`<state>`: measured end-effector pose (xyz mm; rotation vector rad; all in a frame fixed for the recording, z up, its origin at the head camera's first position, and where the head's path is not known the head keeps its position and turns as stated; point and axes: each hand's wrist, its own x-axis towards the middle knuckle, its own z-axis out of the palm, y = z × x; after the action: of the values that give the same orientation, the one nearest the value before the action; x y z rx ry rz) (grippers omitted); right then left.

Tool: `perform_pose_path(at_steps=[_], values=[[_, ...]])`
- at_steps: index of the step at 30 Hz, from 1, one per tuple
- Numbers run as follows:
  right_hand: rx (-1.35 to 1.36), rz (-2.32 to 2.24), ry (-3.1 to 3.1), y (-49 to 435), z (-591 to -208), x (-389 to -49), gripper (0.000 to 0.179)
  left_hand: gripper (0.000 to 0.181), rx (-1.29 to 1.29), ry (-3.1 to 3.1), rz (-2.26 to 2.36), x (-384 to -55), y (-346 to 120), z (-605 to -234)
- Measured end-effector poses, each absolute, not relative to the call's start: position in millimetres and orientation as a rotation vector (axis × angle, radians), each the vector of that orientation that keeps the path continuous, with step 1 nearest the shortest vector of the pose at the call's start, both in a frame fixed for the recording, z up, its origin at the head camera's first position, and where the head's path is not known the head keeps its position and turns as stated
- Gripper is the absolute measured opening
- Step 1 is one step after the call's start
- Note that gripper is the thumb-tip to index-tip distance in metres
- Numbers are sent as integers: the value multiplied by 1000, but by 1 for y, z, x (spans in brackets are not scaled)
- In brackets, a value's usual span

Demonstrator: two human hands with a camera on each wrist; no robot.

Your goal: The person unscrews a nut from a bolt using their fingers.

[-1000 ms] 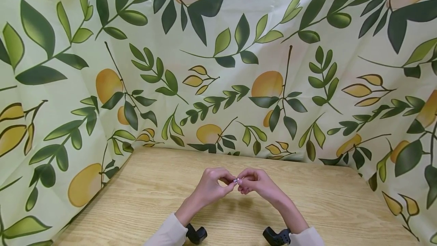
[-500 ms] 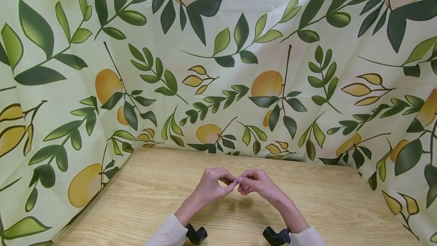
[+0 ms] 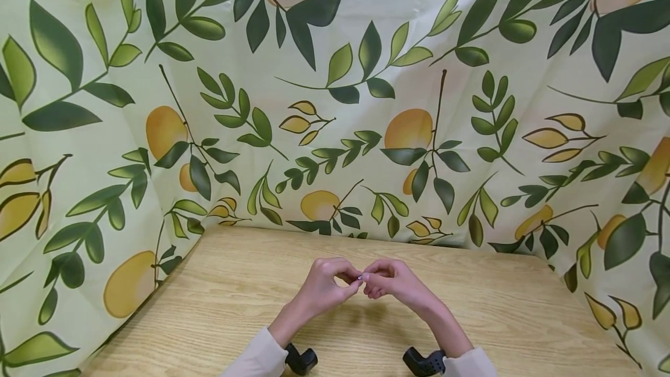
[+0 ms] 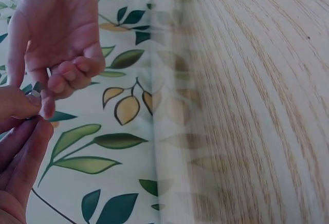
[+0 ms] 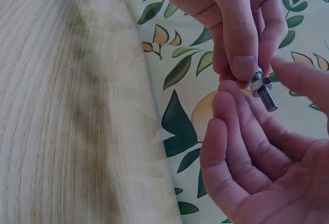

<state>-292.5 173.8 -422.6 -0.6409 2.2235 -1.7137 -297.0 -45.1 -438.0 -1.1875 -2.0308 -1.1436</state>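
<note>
A small metal bolt (image 5: 268, 100) with a hex nut (image 5: 260, 84) on its thread is held above the table. My left hand (image 3: 327, 284) pinches its upper end between thumb and fingers, which hide that end. My right hand (image 3: 395, 281) meets it from the other side, with curled fingers and thumb at the nut. In the right wrist view the right thumb lies close beside the nut and the fingertips are behind it; firm contact there is hard to see. The left wrist view shows just a grey bit of metal (image 4: 36, 88) between the fingertips.
Both hands are over a light wood-grain table (image 3: 251, 284). A cloth (image 3: 335, 132) printed with leaves and fruit hangs around its back and sides. Black wrist mounts (image 3: 302, 359) sit at both cuffs.
Both hands stay in nearly the same place. At the fingertips, the right thumb and index shift slightly about the metal piece, and less of it shows now in the head view.
</note>
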Motion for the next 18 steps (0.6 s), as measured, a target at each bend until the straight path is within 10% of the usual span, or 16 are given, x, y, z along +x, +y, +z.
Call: perform_pose_path(at_steps=[18], values=[[-681, -1730, 2210, 175, -419, -289, 34, 12, -1185, -2054, -1134, -295, -45, -438]])
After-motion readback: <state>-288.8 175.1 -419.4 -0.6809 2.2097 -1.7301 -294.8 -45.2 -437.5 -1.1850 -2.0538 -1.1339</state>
